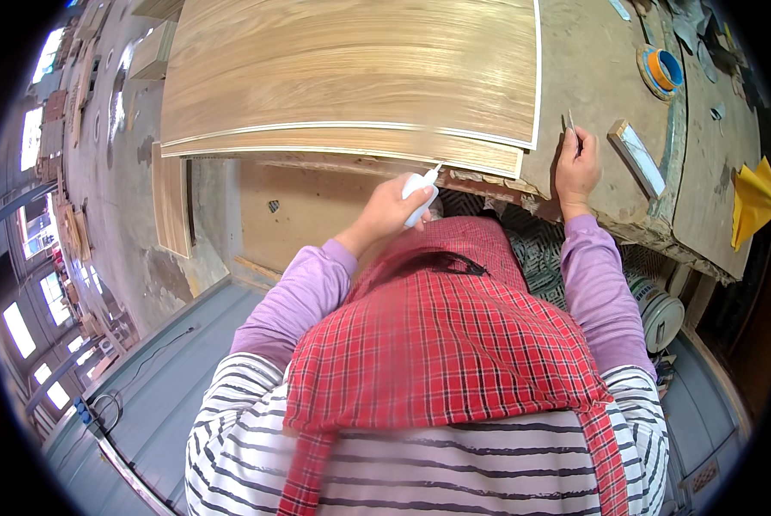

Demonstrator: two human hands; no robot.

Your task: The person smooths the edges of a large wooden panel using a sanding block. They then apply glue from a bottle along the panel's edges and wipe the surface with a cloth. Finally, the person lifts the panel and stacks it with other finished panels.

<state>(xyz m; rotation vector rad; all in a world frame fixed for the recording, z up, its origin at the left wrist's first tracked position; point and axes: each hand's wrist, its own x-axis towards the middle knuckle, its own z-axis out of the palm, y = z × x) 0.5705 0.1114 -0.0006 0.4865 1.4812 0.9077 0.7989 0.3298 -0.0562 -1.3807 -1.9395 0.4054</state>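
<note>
My left hand [384,211] is closed around a small white squeeze bottle [419,189] with a narrow nozzle. The nozzle tip is at the front edge of a wood-grain panel [480,156], near its right corner; whether it touches cannot be made out. Another, larger wood-grain panel [351,69] with white edges lies on top, set back so that a strip of the lower one shows. Resting over the workbench [579,52] to the right of the panels, my right hand [580,176] pinches a thin pointed tool [571,120], whose kind is unclear.
A short block [636,158] with a pale face lies right of my right hand. Farther back sits an orange and blue roll [663,70]. A yellow cloth [753,203] hangs at the far right. Below the bench stands a white bucket [660,316]. The bench's front edge is ragged.
</note>
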